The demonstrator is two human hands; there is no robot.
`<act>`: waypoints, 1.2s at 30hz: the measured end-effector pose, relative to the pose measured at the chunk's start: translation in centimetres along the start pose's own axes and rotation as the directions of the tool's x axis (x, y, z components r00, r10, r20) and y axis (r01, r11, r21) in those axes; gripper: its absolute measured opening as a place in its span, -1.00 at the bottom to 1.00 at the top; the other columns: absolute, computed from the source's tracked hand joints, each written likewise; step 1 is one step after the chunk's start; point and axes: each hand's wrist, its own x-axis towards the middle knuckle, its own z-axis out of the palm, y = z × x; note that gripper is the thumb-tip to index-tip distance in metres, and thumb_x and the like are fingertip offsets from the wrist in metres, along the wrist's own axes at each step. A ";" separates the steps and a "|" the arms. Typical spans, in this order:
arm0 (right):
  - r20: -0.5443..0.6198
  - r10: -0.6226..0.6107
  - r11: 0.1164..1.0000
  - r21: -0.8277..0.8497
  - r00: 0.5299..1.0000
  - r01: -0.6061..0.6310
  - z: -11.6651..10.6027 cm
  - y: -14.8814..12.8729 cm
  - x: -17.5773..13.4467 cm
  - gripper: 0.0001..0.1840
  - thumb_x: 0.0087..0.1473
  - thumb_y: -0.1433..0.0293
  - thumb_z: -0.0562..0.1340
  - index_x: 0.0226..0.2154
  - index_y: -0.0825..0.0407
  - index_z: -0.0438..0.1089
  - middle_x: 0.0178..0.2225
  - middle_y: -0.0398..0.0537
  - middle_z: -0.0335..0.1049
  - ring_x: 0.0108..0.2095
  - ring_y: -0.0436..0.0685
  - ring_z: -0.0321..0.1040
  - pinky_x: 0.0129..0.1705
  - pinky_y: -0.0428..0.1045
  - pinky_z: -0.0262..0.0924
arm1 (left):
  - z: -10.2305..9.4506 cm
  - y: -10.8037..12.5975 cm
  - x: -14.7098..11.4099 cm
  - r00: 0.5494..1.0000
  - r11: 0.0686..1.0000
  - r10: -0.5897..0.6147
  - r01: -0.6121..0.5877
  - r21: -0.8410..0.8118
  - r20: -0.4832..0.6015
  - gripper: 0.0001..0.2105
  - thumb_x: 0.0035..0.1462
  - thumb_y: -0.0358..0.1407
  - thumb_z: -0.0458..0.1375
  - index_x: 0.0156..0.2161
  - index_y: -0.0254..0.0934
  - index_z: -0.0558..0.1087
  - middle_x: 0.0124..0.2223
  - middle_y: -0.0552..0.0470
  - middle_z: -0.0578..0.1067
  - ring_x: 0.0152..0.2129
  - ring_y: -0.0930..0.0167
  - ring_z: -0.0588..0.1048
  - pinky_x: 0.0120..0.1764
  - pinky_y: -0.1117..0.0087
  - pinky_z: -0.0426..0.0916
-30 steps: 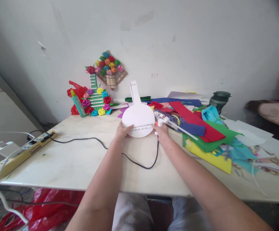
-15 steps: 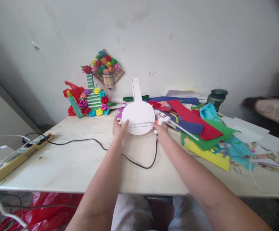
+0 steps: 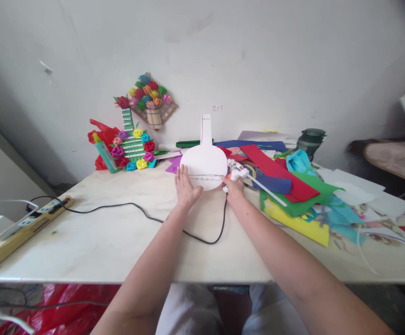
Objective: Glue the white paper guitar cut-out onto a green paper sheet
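A white guitar-shaped paper cutout (image 3: pixel 204 160) with pencil and purple lines leans or stands in front of me, its neck pointing up toward the wall. My left hand (image 3: pixel 187 188) lies against its lower left edge, fingers stretched and thumb spread. At the lower right edge, my right hand (image 3: pixel 235 188) pinches the cutout with thumb and fingers. Just beyond that hand is a white hot glue gun (image 3: pixel 239 174) with a long glue stick; the hand covers part of it. Its black cord (image 3: pixel 202 240) runs across the table.
Coloured paper sheets (image 3: pixel 282 177) are piled on the right, near a dark green jar (image 3: pixel 312 142). At the back left stand a flower-covered guitar craft (image 3: pixel 132 144) and a green glue bottle (image 3: pixel 106 156). A power strip (image 3: pixel 31 228) lies at the left edge.
The cutout has straightened and shifted slightly right. My left hand has moved right and opened flat against its lower edge. The right hand keeps its pinch. The view has shifted slightly.
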 end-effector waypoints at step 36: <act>0.083 0.035 0.993 0.113 0.996 -0.044 1.1 -2.5 -1.6 -0.50 -0.41 0.51 0.33 -0.28 0.05 0.26 -0.58 -0.26 0.36 -0.67 -0.03 0.30 -0.72 -0.15 0.20 | 0.7 -1.7 1.0 0.993 0.997 0.034 -0.025 0.079 -0.111 -0.38 -0.09 -0.65 -0.14 0.17 -0.45 0.00 0.22 -0.19 -0.07 0.17 0.34 -0.22 0.15 0.16 -0.15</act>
